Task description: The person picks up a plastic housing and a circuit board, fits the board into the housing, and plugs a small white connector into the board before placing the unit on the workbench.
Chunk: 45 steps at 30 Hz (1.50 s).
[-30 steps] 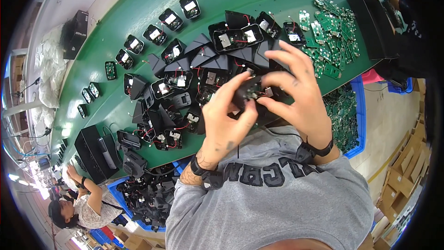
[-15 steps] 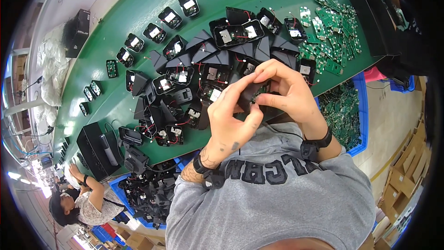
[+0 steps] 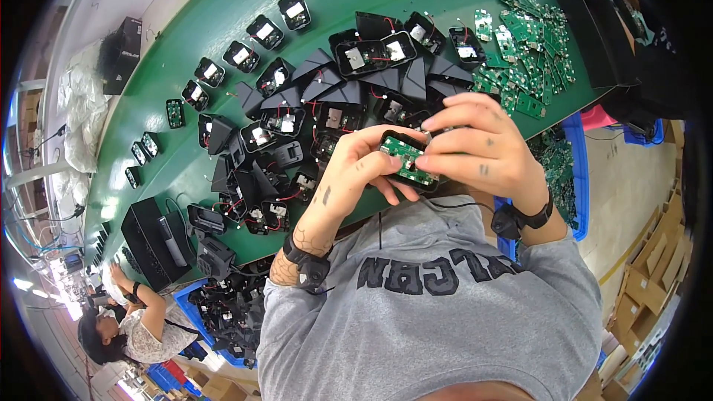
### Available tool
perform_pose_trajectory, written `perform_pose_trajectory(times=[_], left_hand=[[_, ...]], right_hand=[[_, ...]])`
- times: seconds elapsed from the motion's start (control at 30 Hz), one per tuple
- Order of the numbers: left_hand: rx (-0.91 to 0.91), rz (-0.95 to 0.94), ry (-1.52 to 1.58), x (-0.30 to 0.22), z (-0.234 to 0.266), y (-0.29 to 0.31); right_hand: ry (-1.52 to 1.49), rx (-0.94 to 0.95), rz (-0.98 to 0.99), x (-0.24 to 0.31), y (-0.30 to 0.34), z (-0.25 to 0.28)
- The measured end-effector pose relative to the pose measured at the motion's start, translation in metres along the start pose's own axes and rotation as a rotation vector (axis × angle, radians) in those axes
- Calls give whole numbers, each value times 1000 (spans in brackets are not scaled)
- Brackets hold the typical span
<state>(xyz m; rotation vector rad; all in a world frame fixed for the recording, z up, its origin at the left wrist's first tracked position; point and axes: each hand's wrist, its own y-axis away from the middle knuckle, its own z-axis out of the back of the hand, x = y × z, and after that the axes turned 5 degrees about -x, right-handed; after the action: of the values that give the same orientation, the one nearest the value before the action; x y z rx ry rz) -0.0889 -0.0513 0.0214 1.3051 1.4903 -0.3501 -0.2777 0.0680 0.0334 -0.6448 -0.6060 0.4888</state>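
Note:
Close in front of my body, a small black plastic housing (image 3: 429, 187) is tilted so that the green circuit board (image 3: 401, 150) inside it faces up. My left hand (image 3: 355, 172) is closed round its left side, thumb on the board and fingers beneath. At its right side, my right hand (image 3: 486, 147) has its fingertips on the housing and the board's edge. A small dark and reddish part (image 3: 411, 166) shows on the board by those fingertips; what exactly they pinch is partly hidden.
Black housings with red wires (image 3: 345, 115) crowd the green table (image 3: 178, 30). Loose circuit boards (image 3: 531, 52) lie piled at the right, before a black box (image 3: 594, 33). Blue bins (image 3: 583, 178) stand below the near edge. A co-worker (image 3: 141, 319) sits at lower left.
The housing has turned over, and its circuit board now faces up. My hands have moved apart slightly: the right shifted right, the left shifted left and lower.

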Motion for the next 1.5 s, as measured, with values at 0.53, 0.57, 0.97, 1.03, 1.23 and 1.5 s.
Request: perform_pose_trajectory(times=[0.53,0.57,0.97,1.03,1.23,1.5], left_hand=[[-65,-14,-79,-11,-13,-3],[-156,-132,-125,-6,-20,-1],[-358,-504,-822,-28,-19,-35],[-267,-438,-675,-43,-6,-50],[-602,-954,-1507,-116,30,-126],[-383,-693,-1934,-129,144,-243]], right_hand=[[111,-98,-257,8,8,-4],[107,-141,-440,13,5,-7],[252,-343,-435,9,2,-34],[244,-293,-436,8,0,-33],[74,-142,-251,13,48,-23],[275,-216,-410,15,69,-14]])
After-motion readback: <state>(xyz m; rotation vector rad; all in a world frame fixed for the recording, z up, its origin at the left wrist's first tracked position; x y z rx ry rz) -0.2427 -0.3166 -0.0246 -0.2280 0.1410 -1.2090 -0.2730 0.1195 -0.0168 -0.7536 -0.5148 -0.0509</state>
